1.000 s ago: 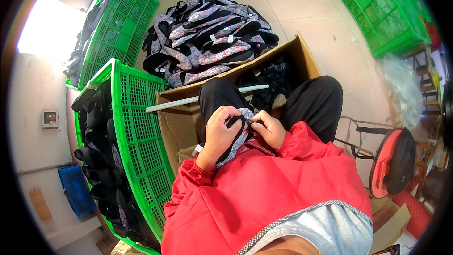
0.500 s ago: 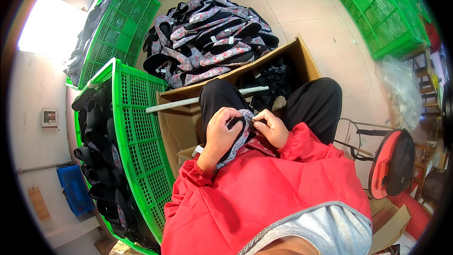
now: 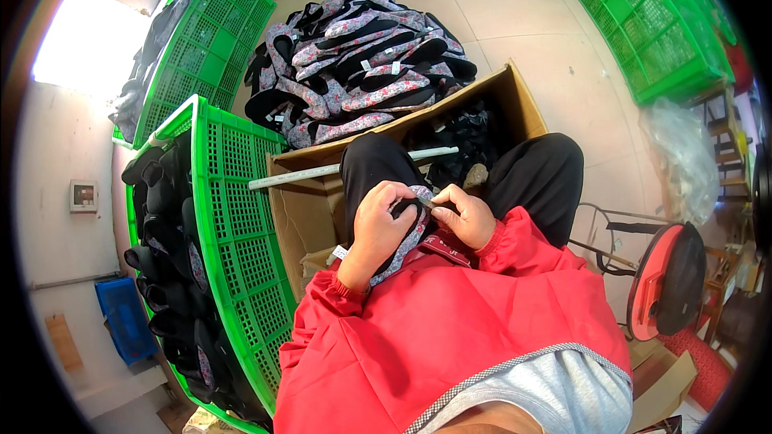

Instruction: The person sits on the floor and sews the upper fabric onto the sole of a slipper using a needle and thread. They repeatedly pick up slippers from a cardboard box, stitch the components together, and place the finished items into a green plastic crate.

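My left hand (image 3: pixel 381 223) is wrapped round a floral slipper (image 3: pixel 408 245) with black parts, which lies over my lap with a white tag by the wrist. At the slipper's far end, my right hand (image 3: pixel 468 217) is pinched closed, thumb against forefinger. Something small and greyish shows at those fingertips, too small to name. Both hands work close together above my knees, and the fingers partly hide the slipper.
An open cardboard box (image 3: pixel 312 207) with dark pieces stands before me, a pale rod (image 3: pixel 299 177) across it. Beyond lies a heap of floral slippers (image 3: pixel 354 64). A green crate (image 3: pixel 241 217) of black slippers is at left; a round red-and-black stool (image 3: pixel 655 281) is at right.
My right fingertips have shifted slightly at the slipper's end, and the small greyish thing there shows more. The left hand keeps its hold in the same place.
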Demonstrator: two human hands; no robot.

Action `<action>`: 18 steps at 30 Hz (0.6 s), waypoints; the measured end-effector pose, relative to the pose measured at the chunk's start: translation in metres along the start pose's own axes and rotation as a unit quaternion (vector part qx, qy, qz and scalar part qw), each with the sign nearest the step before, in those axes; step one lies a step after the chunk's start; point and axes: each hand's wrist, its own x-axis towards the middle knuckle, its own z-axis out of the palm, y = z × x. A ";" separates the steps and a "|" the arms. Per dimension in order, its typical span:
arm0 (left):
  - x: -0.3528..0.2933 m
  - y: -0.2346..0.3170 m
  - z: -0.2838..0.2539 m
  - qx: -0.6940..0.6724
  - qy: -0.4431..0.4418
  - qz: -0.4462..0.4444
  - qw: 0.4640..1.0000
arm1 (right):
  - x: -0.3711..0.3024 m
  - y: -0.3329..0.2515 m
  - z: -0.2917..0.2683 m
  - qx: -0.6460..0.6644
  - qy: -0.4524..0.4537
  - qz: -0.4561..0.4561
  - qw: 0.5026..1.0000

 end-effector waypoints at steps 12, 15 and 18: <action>0.000 -0.003 0.006 0.018 0.004 0.009 1.000 | 0.005 -0.004 -0.011 -0.095 -0.026 -0.021 0.995; -0.001 -0.001 0.006 0.030 0.005 0.020 0.999 | 0.005 0.010 -0.007 -0.012 -0.024 -0.007 1.000; -0.003 0.008 0.002 0.056 0.015 0.022 0.998 | 0.005 0.022 0.001 0.206 -0.026 0.028 0.978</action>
